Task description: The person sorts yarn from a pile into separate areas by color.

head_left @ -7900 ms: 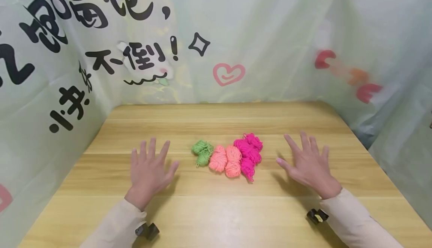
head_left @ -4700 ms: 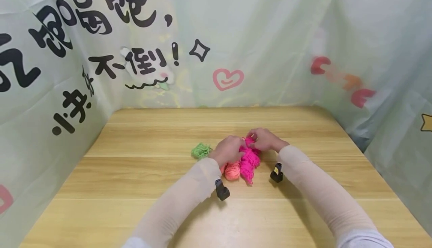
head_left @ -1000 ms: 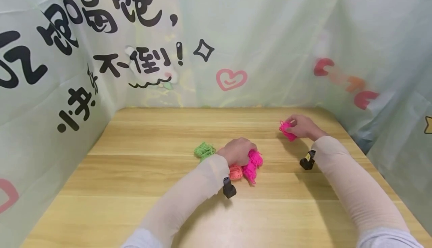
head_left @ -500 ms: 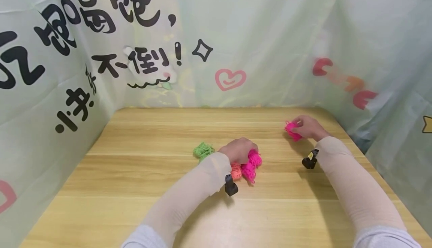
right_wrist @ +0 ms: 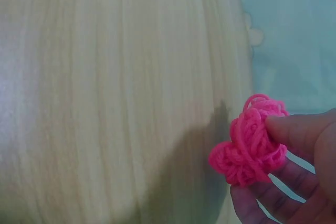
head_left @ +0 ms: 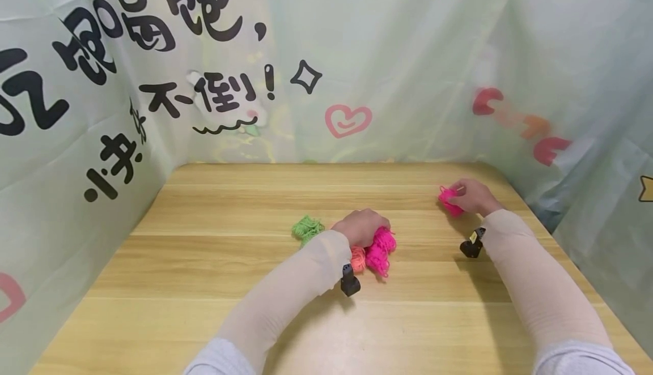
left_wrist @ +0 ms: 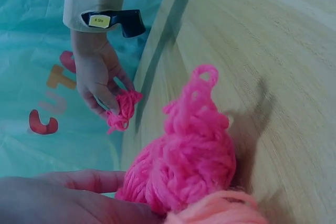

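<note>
My right hand (head_left: 474, 195) pinches a small bundle of bright pink yarn (head_left: 450, 201) between thumb and fingers, near the back right of the table. In the right wrist view that pink yarn bundle (right_wrist: 252, 145) has a loose loop at its top, and its shadow falls on the wood. My left hand (head_left: 363, 228) holds the upper end of a larger pink yarn bundle (head_left: 380, 253) at the table's middle; its fingertips are partly hidden. Coral yarn (head_left: 359, 259) lies against that bundle, mostly covered by the left hand. Green yarn (head_left: 308, 229) sits left of it, partly behind the sleeve.
The wooden table (head_left: 229, 205) is enclosed by a pale printed curtain (head_left: 408, 69) at the back and sides. Each wrist carries a small black camera, the left wrist camera (head_left: 350, 280) hanging close above the table.
Both hands were spread and apart from the yarn at first. The right hand has since drawn a small pink bundle away and still drifts right; the left hand has come onto the larger pink bundle.
</note>
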`<state>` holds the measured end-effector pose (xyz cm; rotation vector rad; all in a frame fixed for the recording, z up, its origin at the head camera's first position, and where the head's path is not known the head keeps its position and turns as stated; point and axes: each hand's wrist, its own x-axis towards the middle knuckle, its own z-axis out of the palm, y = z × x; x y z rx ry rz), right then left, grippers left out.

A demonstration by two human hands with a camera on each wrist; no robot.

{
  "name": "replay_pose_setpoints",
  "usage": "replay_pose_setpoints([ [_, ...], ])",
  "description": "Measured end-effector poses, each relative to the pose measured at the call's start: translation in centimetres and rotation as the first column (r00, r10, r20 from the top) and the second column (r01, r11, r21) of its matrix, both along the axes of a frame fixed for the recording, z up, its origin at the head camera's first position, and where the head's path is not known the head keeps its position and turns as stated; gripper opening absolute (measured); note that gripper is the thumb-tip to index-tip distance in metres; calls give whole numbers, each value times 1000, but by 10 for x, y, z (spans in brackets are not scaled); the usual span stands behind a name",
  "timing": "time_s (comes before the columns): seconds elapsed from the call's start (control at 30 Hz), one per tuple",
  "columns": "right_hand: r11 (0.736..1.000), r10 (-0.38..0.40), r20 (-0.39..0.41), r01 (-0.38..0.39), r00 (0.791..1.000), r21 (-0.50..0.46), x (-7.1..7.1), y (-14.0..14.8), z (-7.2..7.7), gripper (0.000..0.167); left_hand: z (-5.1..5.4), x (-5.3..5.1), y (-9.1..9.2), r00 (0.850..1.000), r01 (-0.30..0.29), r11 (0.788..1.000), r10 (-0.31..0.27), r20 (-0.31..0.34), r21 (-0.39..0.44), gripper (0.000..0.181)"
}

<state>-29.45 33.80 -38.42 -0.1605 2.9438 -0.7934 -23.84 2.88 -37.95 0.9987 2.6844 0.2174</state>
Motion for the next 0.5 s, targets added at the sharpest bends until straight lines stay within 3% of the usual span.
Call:
replay_pose_setpoints([
  [0.27,1000,-25,-4,25,1000,5,0,6,-5,36,1,-1,1,999,13,1000,-12,-53,17,31],
  [0.5,999,-40,-4,40,999,31,1,10,-5,36,2,-3,3,999,-1,1000,3,-55,30,26],
])
